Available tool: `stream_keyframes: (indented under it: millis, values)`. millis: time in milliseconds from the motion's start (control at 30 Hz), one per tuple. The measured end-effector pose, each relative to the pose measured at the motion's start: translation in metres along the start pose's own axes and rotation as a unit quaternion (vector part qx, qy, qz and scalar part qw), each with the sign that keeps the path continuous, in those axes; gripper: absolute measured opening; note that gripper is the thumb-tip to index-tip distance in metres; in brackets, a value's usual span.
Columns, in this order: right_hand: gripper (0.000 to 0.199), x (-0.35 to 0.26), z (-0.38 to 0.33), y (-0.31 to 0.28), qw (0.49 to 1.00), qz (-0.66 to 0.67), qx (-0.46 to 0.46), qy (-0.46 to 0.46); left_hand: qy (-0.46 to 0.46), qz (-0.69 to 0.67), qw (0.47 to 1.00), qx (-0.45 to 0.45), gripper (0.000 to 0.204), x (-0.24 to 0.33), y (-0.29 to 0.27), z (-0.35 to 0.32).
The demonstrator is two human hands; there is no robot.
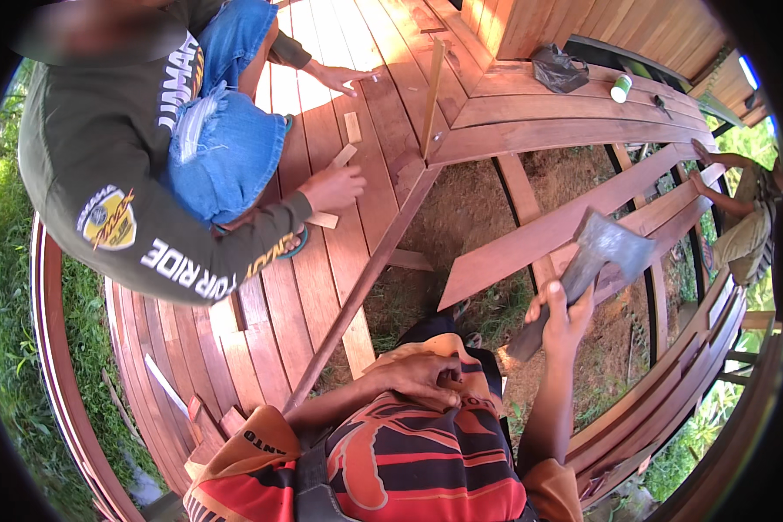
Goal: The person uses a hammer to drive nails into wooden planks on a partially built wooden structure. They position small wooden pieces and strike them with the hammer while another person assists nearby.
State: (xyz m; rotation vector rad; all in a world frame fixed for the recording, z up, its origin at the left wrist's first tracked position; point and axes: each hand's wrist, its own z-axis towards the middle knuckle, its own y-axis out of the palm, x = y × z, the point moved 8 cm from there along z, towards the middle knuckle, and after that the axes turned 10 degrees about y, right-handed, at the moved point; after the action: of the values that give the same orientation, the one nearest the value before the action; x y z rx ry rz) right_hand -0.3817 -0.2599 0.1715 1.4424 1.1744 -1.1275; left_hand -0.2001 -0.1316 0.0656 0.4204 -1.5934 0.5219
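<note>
The hatchet (616,246) is gripped near its head by the right hand (563,317), fingers wrapped; the left hand (424,378), half-curled, contents unclear, is best kept away.

Reddish plank floor (322,287), timber-clad wall (526,30), bright sunlight patch (303,100), green foliage (9,365) at left, exposed soil (565,174)

Harsh glare on decking (317,287), strong rim distortion
</note>
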Motion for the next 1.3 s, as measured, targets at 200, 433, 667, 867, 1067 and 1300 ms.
stream_keyframes:
  millis: [200,433,667,867,1067,1300]
  values:
    - [0.037,0.092,-0.091,-0.067,0.982,0.041,0.108,0.152,0.0,0.024,0.999,0.031,0.05,-0.01,0.044,-0.008]
    - [0.027,0.136,-0.179,-0.119,0.964,0.038,0.185,0.185,0.036,0.214,0.975,0.039,0.047,-0.005,0.091,0.004]
    - [0.022,0.156,-0.223,-0.137,0.952,0.041,0.227,0.201,0.114,0.373,0.92,0.042,0.046,0.002,0.059,0.046]
    - [0.023,0.177,-0.215,-0.131,0.956,0.047,0.201,0.21,0.083,0.394,0.914,0.04,0.05,-0.003,0.029,0.068]
    - [0.023,0.172,-0.2,-0.112,0.965,0.029,0.166,0.2,0.073,0.344,0.935,0.04,0.046,-0.003,0.034,0.065]
    - [0.024,0.173,-0.19,-0.103,0.969,0.047,0.148,0.192,0.011,0.309,0.95,0.04,0.051,-0.006,0.036,0.06]
